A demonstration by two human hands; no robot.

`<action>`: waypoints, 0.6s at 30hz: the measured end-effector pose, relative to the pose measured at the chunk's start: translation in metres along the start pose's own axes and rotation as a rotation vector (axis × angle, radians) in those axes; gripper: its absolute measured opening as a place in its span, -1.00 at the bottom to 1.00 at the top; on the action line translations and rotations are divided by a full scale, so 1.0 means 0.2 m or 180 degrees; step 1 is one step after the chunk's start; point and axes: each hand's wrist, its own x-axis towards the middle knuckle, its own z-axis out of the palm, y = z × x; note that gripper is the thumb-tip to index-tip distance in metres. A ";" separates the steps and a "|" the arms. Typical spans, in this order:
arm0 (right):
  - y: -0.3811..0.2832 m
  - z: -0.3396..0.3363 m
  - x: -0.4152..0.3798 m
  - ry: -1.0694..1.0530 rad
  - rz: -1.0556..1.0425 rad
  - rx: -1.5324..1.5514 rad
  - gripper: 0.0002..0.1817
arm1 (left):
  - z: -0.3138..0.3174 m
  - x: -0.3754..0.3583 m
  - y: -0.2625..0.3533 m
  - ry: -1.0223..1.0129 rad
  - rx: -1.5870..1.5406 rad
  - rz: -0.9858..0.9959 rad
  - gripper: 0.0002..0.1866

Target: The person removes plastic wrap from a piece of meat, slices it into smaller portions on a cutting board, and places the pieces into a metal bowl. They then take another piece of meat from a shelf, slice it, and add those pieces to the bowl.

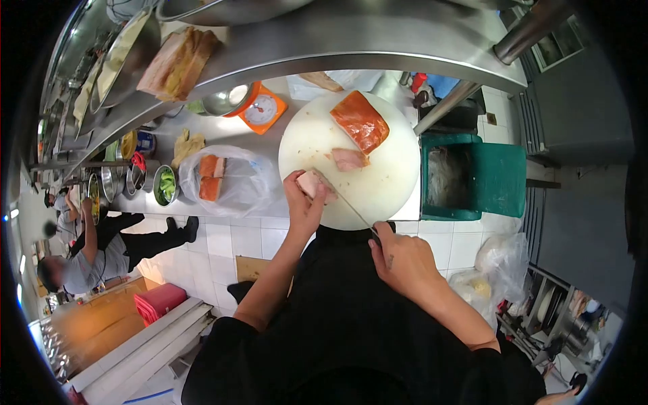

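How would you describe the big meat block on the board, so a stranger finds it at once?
Start at the round white board. On its far side lies the meat block. Unlike the small pale piece beside it and the chunk in the left hand, it has a glossy red-brown top.

Dressed in plain, matte black cloth top [358, 331]. Covered at each side of top by short, loose black cloth sleeves [219, 354]. Marked with small, dark, irregular patch [389, 261] on right hand [409, 262], forward of top.
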 end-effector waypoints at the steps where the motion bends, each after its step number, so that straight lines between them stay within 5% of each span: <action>1: -0.01 -0.01 -0.02 -0.0057 -0.0026 -0.0065 -0.76 | 0.01 -0.01 0.00 0.0158 0.0150 0.0168 -0.36; 18: -0.16 -0.07 -0.04 -0.0447 0.0154 -0.0285 -0.82 | 0.04 -0.02 -0.02 0.0322 0.0587 0.0380 -0.51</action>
